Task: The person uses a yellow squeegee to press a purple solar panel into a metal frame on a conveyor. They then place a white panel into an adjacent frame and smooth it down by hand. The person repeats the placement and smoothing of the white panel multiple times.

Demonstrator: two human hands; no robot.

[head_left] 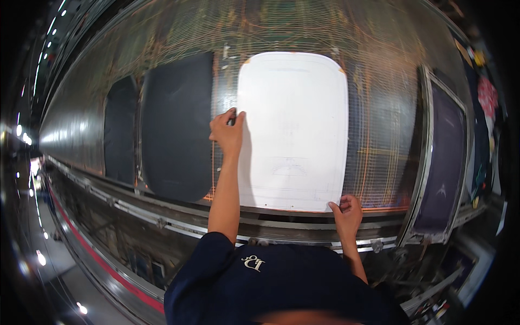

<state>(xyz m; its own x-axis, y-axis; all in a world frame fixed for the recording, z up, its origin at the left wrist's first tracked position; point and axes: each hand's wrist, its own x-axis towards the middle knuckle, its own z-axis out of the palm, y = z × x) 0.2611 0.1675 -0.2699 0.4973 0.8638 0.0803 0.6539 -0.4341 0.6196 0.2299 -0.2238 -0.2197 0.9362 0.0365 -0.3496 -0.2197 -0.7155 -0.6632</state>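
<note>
A white panel with rounded upper corners and faint printed lines lies flat on the long printing table in front of me. At its left edge is my left hand, thumb and forefinger closing at the rim; a small dark gap shows between them. My right hand pinches the lower right corner, its thumb on top and its other fingers curled. Two black panels of similar shape lie in a row to the left of the white one.
A metal-framed printing screen with dark purple mesh stands tilted on the right of the table. A metal rail runs along the near edge, close to my body. Colored cloths lie beyond the screen. Thin orange and yellow lines cover the tabletop.
</note>
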